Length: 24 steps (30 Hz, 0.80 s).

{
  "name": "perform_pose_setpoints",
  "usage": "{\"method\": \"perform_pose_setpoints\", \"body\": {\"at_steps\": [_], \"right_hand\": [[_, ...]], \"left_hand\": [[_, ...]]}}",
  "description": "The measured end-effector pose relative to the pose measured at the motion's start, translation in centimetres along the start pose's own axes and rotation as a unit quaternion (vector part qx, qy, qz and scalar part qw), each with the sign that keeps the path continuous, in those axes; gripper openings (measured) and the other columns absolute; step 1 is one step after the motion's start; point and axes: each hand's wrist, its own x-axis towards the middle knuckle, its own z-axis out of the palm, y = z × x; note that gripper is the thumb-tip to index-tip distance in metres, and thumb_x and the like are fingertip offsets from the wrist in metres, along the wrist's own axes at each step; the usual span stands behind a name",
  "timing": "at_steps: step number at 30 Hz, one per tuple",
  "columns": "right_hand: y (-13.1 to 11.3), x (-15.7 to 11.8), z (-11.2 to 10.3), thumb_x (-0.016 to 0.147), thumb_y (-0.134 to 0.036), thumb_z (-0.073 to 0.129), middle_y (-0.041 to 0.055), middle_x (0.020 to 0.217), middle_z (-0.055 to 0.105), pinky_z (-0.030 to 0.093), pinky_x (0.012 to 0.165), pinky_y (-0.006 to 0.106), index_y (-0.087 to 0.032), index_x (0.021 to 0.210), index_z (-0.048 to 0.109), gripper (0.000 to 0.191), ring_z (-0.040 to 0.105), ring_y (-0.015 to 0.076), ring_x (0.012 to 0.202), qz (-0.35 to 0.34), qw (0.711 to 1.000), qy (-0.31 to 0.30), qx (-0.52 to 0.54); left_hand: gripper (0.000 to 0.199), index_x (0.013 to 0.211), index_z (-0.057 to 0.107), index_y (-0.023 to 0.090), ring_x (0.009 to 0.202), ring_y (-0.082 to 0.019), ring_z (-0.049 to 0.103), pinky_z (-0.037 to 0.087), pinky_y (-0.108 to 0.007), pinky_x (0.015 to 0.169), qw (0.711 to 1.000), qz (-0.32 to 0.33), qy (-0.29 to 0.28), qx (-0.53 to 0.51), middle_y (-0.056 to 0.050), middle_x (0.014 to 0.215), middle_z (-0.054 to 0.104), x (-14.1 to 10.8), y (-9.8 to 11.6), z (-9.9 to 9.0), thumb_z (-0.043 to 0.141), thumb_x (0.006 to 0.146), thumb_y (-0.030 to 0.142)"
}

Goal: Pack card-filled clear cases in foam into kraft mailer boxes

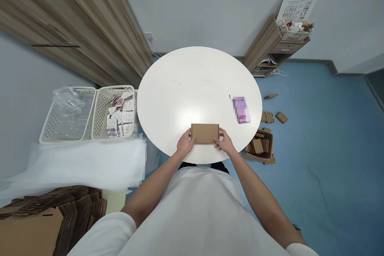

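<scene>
Cardboard box (205, 134) looks plain brown, oblong and closed.

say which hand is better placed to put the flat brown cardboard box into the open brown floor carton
Right hand, probably: it holds the box by its right end, nearer the carton.

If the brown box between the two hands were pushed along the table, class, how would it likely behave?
The brown box looks like cardboard with straight edges, so probably fairly stiff. Its broad, flat shape suggests sliding on the glossy white table rather than rolling. Tipping seems unlikely too.
</scene>
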Motion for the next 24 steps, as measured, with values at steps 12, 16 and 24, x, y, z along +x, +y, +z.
{"method": "perform_pose_setpoints", "body": {"at_steps": [12, 16, 24], "right_hand": [[5.5, -1.8, -10.1, 0.066, -0.033, 0.056, 0.0056, 0.112, 0.053, 0.048, 0.055, 0.028, -0.028, 0.124, 0.034, 0.063, 0.057, 0.0101, 0.054, -0.080, 0.991, 0.097, 0.048], [10.0, -2.9, -16.5, 0.065, -0.036, 0.058, 0.0089, 0.113, 0.052, 0.048, 0.063, 0.030, -0.023, 0.123, 0.036, 0.064, 0.059, 0.0167, 0.075, -0.061, 0.974, 0.194, 0.097], [18.8, -5.4, -26.1, 0.062, -0.040, 0.060, 0.0123, 0.115, 0.044, 0.048, 0.076, 0.034, -0.019, 0.128, 0.031, 0.075, 0.047, 0.0233, 0.104, 0.016, 0.922, 0.370, 0.113]], "left_hand": [[0.056, 0.132, 0.025, 0.026, 0.067, -0.014, 0.053, 0.042, -0.030, 0.064, 0.993, 0.092, -0.033, 0.070, -0.007, 0.114, 0.048, -1.8, 9.7, 6.8, 0.039, 0.081, 0.045], [0.060, 0.132, 0.024, 0.025, 0.068, -0.014, 0.052, 0.043, -0.031, 0.068, 0.980, 0.154, -0.104, 0.078, -0.009, 0.116, 0.046, -0.7, 16.0, 12.6, 0.042, 0.080, 0.046], [0.077, 0.135, 0.020, 0.020, 0.083, -0.018, 0.052, 0.041, -0.034, 0.082, 0.932, 0.213, -0.285, 0.068, -0.011, 0.113, 0.043, 1.5, 25.4, 27.1, 0.054, 0.072, 0.049]]}}
